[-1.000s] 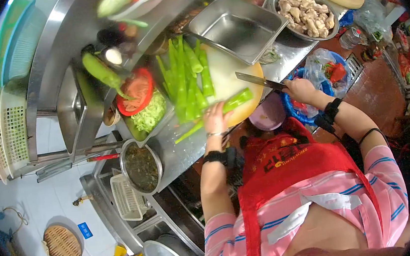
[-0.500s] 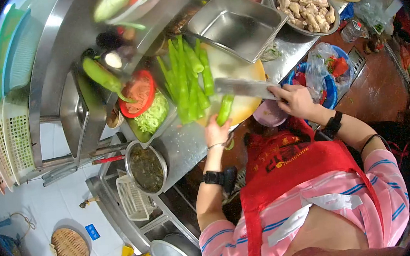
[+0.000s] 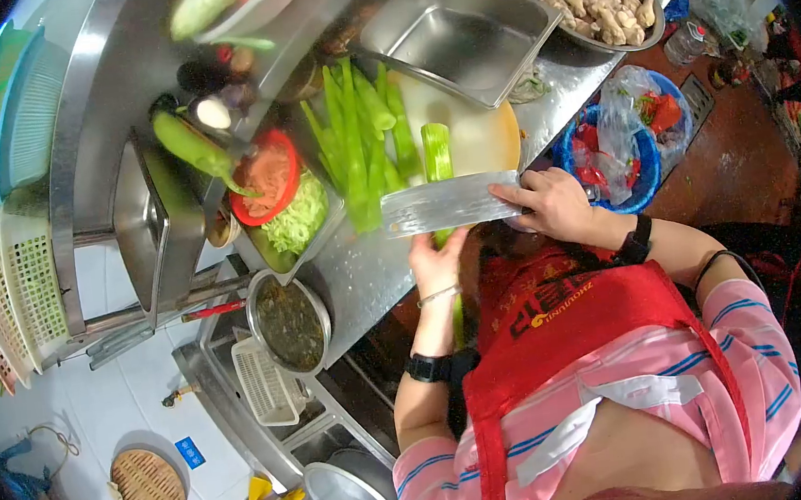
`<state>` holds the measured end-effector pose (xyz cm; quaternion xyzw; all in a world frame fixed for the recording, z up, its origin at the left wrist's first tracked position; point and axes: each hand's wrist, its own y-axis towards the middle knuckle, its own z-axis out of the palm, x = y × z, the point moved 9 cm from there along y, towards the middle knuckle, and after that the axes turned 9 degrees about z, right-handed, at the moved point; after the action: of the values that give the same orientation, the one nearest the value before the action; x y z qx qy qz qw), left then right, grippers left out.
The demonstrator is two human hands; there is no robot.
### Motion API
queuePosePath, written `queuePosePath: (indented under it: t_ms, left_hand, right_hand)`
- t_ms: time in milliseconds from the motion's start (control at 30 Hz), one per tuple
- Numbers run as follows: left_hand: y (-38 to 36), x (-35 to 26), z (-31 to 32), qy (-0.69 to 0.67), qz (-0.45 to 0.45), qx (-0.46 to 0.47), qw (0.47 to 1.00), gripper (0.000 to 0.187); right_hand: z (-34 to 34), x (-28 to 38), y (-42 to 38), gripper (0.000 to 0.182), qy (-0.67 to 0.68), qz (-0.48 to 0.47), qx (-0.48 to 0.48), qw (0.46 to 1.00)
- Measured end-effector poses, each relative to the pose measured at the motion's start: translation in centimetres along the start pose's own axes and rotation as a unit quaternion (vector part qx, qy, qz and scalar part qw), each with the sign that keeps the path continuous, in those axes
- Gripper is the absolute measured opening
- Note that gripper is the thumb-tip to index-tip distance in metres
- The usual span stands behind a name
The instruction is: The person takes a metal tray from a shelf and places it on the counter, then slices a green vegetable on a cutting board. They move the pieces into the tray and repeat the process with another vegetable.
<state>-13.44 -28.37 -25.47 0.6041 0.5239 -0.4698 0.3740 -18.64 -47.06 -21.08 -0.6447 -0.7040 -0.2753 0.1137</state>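
My right hand (image 3: pixel 557 204) is wrapped round the handle of a cleaver, whose broad blade (image 3: pixel 449 204) lies across a green stalk (image 3: pixel 437 153). Below the blade, my left hand (image 3: pixel 436 258) grips the same stalk near the board's front edge; its lower part hangs down past my wrist. The round cutting board (image 3: pixel 481 134) lies under the stalk. Several more green stalks (image 3: pixel 349 148) rest together at the board's left side. The blade hides part of the stalk and some fingertips.
Behind the board is an empty steel pan (image 3: pixel 461 34); a bowl of meat pieces (image 3: pixel 594 0) stands at back right. Shredded greens (image 3: pixel 298 224) and a red bowl (image 3: pixel 263 179) sit left. A blue basket (image 3: pixel 641 171) is right, a steel pot (image 3: pixel 290 328) lower left.
The cleaver has moved left and down, across the stalk. The stalk now stands upright in view, longer and reaching below my left hand, which has shifted slightly right and down.
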Motion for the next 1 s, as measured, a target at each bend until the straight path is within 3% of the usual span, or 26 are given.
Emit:
queuePosePath:
  t_ms: [400,500,567,700,767,800,1000]
  left_hand:
    - [-1.5,1.6,-0.8,-0.052,-0.049,-0.007,0.997,0.031]
    - [-1.7,1.0,-1.2,-0.036,-0.027,-0.003,0.999,0.034]
    - [-2.0,0.8,-1.1,-0.047,-0.065,0.005,0.997,0.038]
    - [-1.8,0.6,-0.1,-0.041,-0.098,0.025,0.994,0.045]
    - [-1.5,-1.2,0.3,-0.114,-0.009,0.0,0.993,0.05]
    - [-1.5,-1.1,0.2,-0.112,-0.009,0.0,0.994,0.05]
    - [-2.0,-0.8,0.7,-0.11,-0.059,0.042,0.991,0.055]
  right_hand:
    - [0.3,-2.2,0.0,0.053,-0.033,0.011,-0.019,0.999]
    - [-0.8,-3.6,0.2,0.048,-0.023,0.029,-0.042,0.998]
    - [-1.4,-3.0,0.1,0.048,-0.014,-0.002,-0.024,1.0]
    - [-1.7,-0.1,-0.1,0.061,0.005,-0.057,-0.001,0.998]
    - [-1.5,0.3,-0.1,0.067,0.007,-0.05,0.009,0.999]
    - [-1.6,0.4,-0.1,0.067,0.016,-0.052,-0.002,0.998]
    - [-2.5,1.3,-0.4,0.064,0.005,-0.072,-0.009,0.997]
